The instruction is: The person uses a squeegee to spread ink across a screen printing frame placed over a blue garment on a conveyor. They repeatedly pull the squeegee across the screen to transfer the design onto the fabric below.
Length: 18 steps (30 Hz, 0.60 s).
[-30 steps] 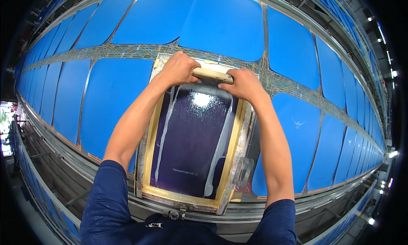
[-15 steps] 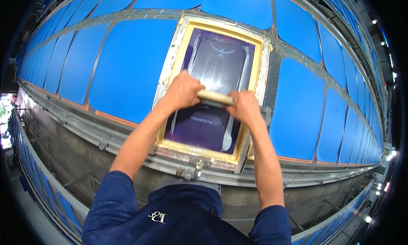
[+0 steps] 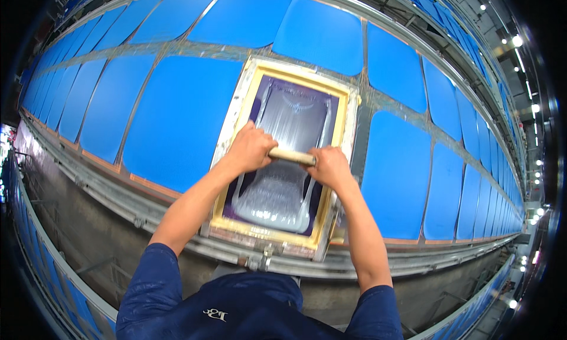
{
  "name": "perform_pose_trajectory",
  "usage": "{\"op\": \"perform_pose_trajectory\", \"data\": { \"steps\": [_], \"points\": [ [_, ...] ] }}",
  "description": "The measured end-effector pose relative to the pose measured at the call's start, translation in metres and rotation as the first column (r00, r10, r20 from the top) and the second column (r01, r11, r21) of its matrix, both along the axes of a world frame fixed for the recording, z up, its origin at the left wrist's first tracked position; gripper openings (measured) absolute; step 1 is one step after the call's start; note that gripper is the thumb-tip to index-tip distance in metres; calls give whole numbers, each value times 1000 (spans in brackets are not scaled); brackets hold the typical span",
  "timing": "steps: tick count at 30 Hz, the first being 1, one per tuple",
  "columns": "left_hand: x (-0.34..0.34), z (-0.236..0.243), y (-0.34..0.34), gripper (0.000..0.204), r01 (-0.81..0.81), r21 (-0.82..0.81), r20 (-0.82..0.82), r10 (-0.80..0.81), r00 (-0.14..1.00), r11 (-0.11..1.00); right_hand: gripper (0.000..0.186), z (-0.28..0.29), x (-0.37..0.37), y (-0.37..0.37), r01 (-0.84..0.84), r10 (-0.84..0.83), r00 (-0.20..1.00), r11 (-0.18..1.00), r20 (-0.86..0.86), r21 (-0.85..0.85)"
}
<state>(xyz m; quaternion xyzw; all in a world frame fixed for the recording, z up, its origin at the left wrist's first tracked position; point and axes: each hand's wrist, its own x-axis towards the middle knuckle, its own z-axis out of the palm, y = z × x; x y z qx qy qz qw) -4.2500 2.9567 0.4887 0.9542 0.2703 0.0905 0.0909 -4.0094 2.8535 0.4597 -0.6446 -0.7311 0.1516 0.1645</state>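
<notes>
A printing screen (image 3: 341,124) with a yellow-edged frame and dark purple mesh lies over the long table. Across its middle is a squeegee (image 3: 292,156) with a pale wooden handle, both my hands closed round it. My left hand (image 3: 251,148) grips the left end, and my right hand (image 3: 332,164) has the right end. Streaky whitish ink (image 3: 271,205) covers the mesh on the near side of the squeegee, thickest by the near edge. Beyond it the mesh looks wet and shiny, with a faint wing-like design at the far end. The squeegee's blade is mostly hidden.
Blue rounded panels (image 3: 183,110) run in two rows along the table, left and right of the screen. A metal rail (image 3: 142,222) follows the near edge, with a small metal clamp (image 3: 267,250) at the screen's near end. Other tables with blue panels stand beyond and behind.
Whitish ink now covers the near part of the mesh, where dark mesh with pale lettering showed before. The whole scene sits lower in view. Both hands keep their grip on the squeegee.
</notes>
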Motion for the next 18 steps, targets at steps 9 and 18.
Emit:
{"op": "perform_pose_trajectory", "data": {
  "steps": [9, 18],
  "points": [
    [109, -4, 220, 32, -12, -4, -22, 12, 1000, 1000, 43, 5, 101, 219, 88, -99, 994, 978, -47, -189],
    [111, -9, 214, 39, -102, -20, -123, 99, 987, 995, 46, -2, 94, 211, 122, -141, 987, 971, -81, -207]
  ]
}}
